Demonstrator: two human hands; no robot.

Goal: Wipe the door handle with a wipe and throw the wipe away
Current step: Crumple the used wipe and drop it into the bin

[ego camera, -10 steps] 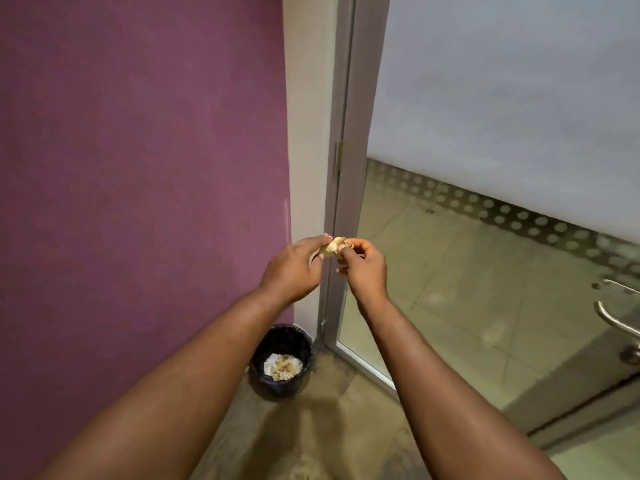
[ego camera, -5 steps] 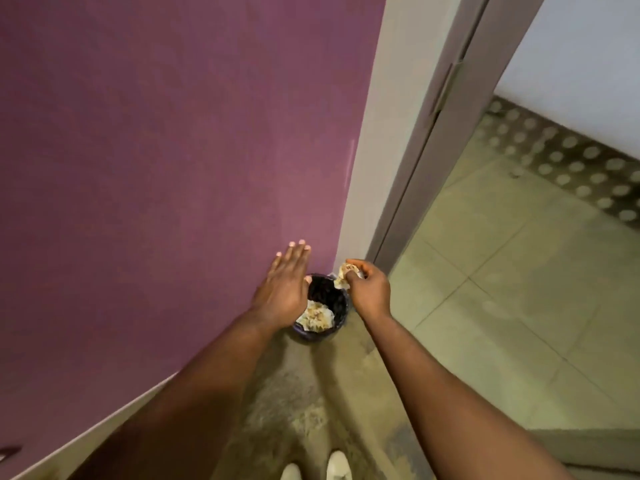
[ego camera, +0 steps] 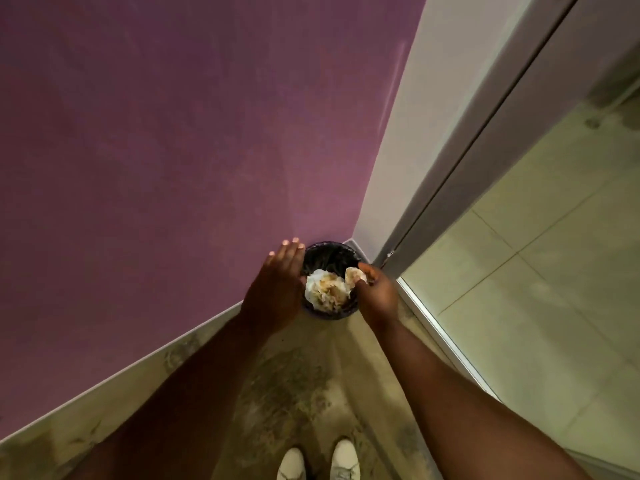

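A small black waste bin (ego camera: 325,254) stands on the floor in the corner below the purple wall. Crumpled, stained paper (ego camera: 325,289) lies inside it. My right hand (ego camera: 375,294) hovers over the bin's right rim and pinches a small balled-up wipe (ego camera: 351,274) above the opening. My left hand (ego camera: 277,285) floats over the bin's left rim, flat, fingers spread, holding nothing. The door handle is out of view.
The purple wall (ego camera: 173,150) fills the left. A grey door frame (ego camera: 485,140) and the glass door's bottom edge (ego camera: 446,341) run along the right, with tiled floor (ego camera: 554,271) behind the glass. My white shoes (ego camera: 318,462) stand on the mottled floor.
My view has tilted down from the door to the bin. My left hand let go of the wipe and spread open. My right hand carried the wipe down over the bin's opening.
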